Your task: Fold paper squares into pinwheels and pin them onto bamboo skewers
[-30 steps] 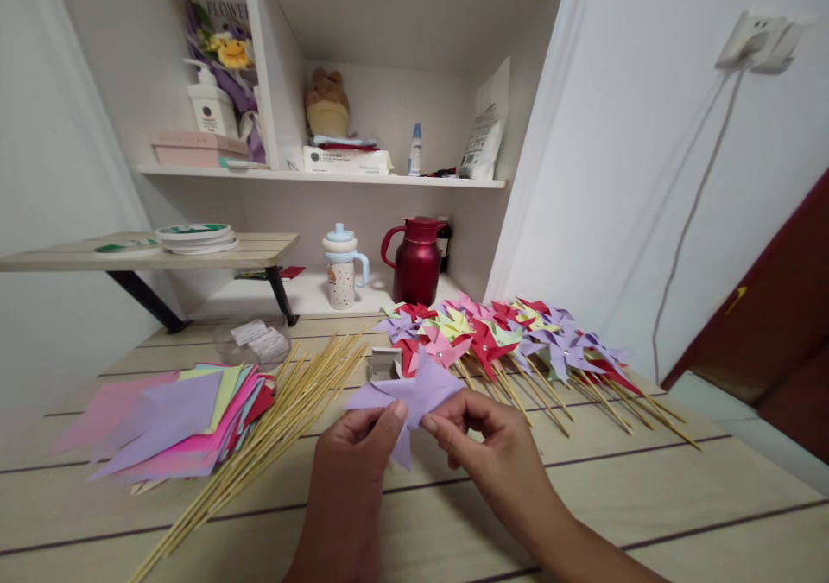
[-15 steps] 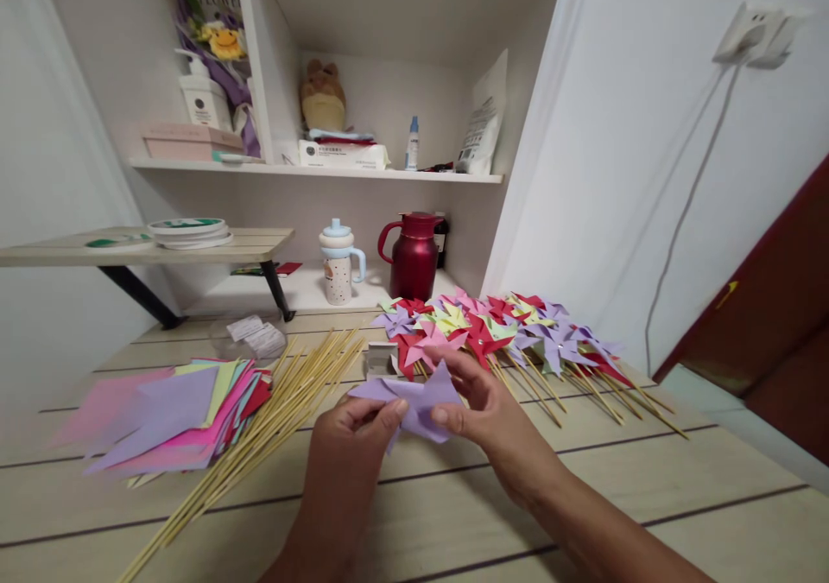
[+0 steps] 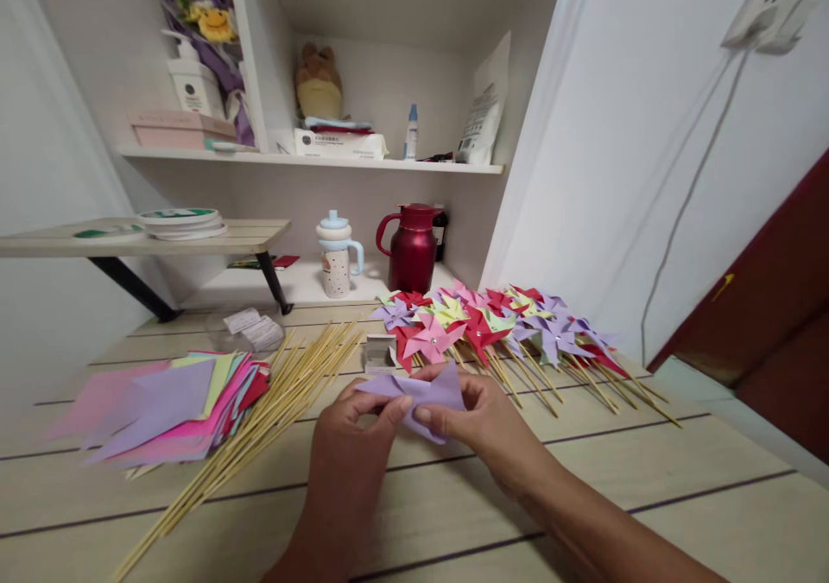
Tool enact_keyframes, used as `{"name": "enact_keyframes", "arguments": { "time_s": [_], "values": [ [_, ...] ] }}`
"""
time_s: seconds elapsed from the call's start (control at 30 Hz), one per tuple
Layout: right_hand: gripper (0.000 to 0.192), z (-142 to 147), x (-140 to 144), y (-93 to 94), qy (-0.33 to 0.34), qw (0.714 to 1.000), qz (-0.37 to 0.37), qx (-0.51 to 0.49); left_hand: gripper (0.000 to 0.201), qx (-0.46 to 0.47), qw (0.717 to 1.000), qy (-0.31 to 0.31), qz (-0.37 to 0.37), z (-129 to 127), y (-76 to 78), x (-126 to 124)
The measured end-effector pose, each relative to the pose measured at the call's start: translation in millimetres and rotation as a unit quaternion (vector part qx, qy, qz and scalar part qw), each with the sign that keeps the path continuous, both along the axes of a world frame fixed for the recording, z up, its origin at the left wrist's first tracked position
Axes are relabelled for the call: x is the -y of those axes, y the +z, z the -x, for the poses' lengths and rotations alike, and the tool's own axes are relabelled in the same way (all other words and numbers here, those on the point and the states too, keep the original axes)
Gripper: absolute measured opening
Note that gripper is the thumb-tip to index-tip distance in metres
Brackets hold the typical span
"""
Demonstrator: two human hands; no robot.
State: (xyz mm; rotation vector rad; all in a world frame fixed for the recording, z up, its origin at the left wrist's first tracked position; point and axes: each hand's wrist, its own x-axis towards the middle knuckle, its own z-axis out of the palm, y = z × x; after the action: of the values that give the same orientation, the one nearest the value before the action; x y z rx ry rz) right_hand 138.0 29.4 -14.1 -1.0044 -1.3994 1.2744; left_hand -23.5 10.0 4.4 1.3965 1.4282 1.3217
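A lilac paper pinwheel [image 3: 424,397], partly folded, is held between both hands above the table. My left hand [image 3: 363,427] pinches its left side, the thumb pressing near the centre. My right hand [image 3: 483,419] grips the right side, its thumb on the front and its fingers behind the paper. Just beyond the hands stands a small open box [image 3: 380,354], whose contents I cannot make out. Finished pinwheels [image 3: 480,334] in red, pink, yellow and lilac lie on their sticks behind and to the right.
Loose wooden sticks [image 3: 259,427] lie in a bundle on the left, beside a stack of coloured paper sheets [image 3: 172,406]. A clear dish [image 3: 243,331] holds small packets. Farther back are a speckled cup [image 3: 336,263], a red jug [image 3: 413,250] and a small raised shelf [image 3: 249,236].
The right thumb has slid left towards the pinwheel's centre, and the right fingers have closed in behind the paper. The left hand keeps its pinch. The view has shifted slightly.
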Motion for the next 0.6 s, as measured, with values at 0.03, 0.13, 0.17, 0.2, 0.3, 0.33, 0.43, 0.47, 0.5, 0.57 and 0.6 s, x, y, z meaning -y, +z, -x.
{"name": "enact_keyframes", "arguments": {
  "time_s": [0.03,0.13,0.17,0.2,0.3,0.33,0.43,0.47,0.5,0.57,0.6],
  "values": [
    [0.021,1,0,-0.4,-0.001,1.0,0.011,-0.007,0.013,-0.005,1.0,0.001,0.0,-1,0.6,0],
    [0.022,3,0,-1.3,-0.014,0.998,0.044,-0.03,0.013,-0.011,1.0,0.009,0.012,-3,0.8,1],
    [0.022,4,0,-1.5,-0.017,0.998,0.052,-0.039,0.013,-0.009,1.0,0.01,0.016,-4,0.4,1],
    [0.022,4,0,-1.7,-0.018,0.997,0.059,-0.047,0.014,-0.001,1.0,0.007,0.019,-4,-0.2,1],
    [0.023,6,1,-1.4,-0.016,0.993,0.078,-0.088,0.022,0.059,0.997,-0.021,0.035,-4,-1.3,2],
    [0.024,7,2,-0.7,-0.019,0.99,0.086,-0.11,0.026,0.084,0.995,-0.023,0.043,-3,-0.9,3],
    [0.032,9,3,3.0,-0.038,0.974,0.104,-0.196,0.036,0.145,0.988,0.021,0.047,3,1.0,2],
    [0.033,10,2,4.4,-0.046,0.967,0.106,-0.225,0.04,0.163,0.985,0.038,0.041,4,1.2,1],
    [0.033,10,2,5.6,-0.052,0.96,0.107,-0.252,0.043,0.188,0.98,0.054,0.037,5,0.8,-1],
    [0.031,11,1,7.0,-0.064,0.945,0.107,-0.301,0.048,0.231,0.968,0.075,0.071,2,-2.4,-6],
    [0.03,11,0,7.2,-0.071,0.938,0.106,-0.323,0.05,0.248,0.961,0.085,0.089,0,-5.3,-8]
  ]
}}
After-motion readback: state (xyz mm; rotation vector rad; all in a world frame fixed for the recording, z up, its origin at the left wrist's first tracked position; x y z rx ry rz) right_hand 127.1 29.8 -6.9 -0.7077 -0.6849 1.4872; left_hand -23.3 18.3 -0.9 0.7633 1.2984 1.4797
